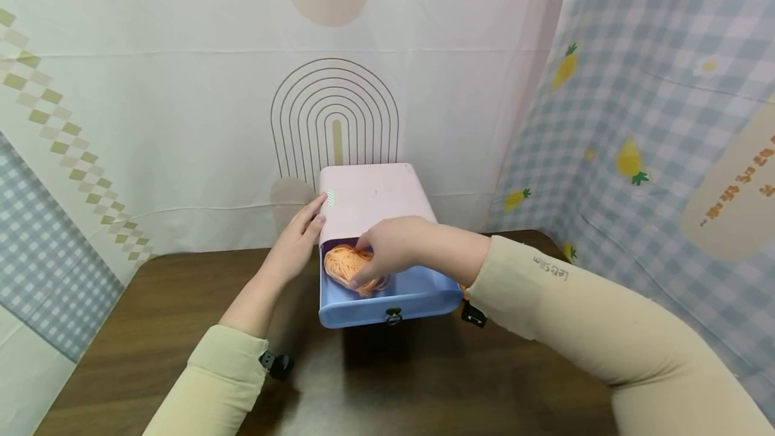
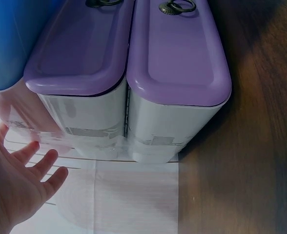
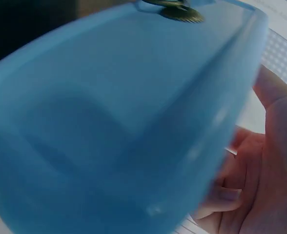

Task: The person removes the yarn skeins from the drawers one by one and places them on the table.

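A skein of orange yarn (image 1: 345,264) lies in the left part of a pulled-out blue drawer (image 1: 424,301). My right hand (image 1: 396,244) reaches into the drawer from the right and pinches the yarn between thumb and fingers. In the right wrist view the blue drawer front hides the yarn, and only part of the hand shows beside it. The drawer belongs to a cabinet with a pale pink top (image 1: 372,197). My left hand (image 1: 297,241) rests against the cabinet's left side with its fingers extended.
Two purple drawer fronts (image 2: 177,58) with ring pulls are below the blue drawer. A brown wooden table (image 1: 181,328) carries the cabinet. Behind it hangs a white patterned cloth (image 1: 200,120), and a checked cloth (image 1: 654,86) hangs at the right.
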`<state>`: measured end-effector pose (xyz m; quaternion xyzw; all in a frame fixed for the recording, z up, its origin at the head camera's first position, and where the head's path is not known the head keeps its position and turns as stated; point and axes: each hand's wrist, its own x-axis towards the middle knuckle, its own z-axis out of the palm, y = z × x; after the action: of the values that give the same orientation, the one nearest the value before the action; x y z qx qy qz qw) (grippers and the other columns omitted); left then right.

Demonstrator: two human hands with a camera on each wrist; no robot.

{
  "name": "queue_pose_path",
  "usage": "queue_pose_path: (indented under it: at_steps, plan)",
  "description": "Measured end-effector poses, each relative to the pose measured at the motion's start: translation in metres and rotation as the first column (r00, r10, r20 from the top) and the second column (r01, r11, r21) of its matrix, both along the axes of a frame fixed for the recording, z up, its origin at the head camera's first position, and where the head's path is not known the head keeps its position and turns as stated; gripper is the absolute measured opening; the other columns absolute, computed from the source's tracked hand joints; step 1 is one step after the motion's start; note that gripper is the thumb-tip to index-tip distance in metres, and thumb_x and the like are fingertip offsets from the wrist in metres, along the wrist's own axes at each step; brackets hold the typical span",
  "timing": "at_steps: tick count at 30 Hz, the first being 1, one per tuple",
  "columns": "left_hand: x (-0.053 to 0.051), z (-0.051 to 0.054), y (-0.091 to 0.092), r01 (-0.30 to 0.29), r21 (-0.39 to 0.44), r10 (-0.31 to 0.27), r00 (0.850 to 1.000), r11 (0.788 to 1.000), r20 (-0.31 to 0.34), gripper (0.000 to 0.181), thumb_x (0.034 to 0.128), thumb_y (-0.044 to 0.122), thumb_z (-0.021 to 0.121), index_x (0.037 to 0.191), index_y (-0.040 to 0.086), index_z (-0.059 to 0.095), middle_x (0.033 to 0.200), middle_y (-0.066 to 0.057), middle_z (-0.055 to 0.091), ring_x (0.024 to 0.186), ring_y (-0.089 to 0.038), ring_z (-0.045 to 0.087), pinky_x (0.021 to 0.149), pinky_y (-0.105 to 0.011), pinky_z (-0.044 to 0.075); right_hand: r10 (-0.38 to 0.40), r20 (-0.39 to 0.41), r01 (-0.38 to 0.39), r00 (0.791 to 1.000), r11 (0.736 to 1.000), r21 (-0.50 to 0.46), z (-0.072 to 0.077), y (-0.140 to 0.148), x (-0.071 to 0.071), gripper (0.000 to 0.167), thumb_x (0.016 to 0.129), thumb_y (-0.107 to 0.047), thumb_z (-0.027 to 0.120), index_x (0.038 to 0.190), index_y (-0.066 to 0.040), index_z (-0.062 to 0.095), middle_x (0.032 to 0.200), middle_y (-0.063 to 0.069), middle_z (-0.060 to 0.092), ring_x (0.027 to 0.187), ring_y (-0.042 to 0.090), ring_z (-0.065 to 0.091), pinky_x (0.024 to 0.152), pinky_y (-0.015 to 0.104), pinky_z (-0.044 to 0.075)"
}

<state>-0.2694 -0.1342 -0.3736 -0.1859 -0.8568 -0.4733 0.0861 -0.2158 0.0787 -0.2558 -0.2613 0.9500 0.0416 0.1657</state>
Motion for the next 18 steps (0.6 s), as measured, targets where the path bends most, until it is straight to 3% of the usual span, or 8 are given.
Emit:
queue_pose_path:
  at_steps: [7,18]
  plan:
    - [0.0,0.001,0.0,-0.003,-0.002,0.003,1.0,1.0,0.005,0.055,0.1059,0.049,0.035,0.157,0.03,0.029,0.161,-0.01,0.026,0.144,-0.036,0.03,0.114,-0.058,0.024,-0.008,-0.006,0.008,1.0,1.0,0.013,-0.012,-0.005,-0.001,0.075,0.082,-0.068,0.066,0.138,-0.019,0.06,0.116,-0.005,0.067,0.094,0.013,0.057,0.088,0.038,0.048]
    - [-0.001,0.0,-0.001,-0.005,-0.007,0.005,1.0,1.0,0.013,0.056,0.1053,0.051,0.034,0.157,0.031,0.029,0.162,-0.01,0.025,0.144,-0.037,0.029,0.114,-0.06,0.024,0.033,-0.053,-0.033,0.998,0.999,-0.009,-0.019,-0.006,-0.001,0.05,0.084,-0.06,0.069,0.117,-0.023,0.07,0.089,-0.01,0.065,0.083,0.013,0.058,0.074,0.035,0.047]
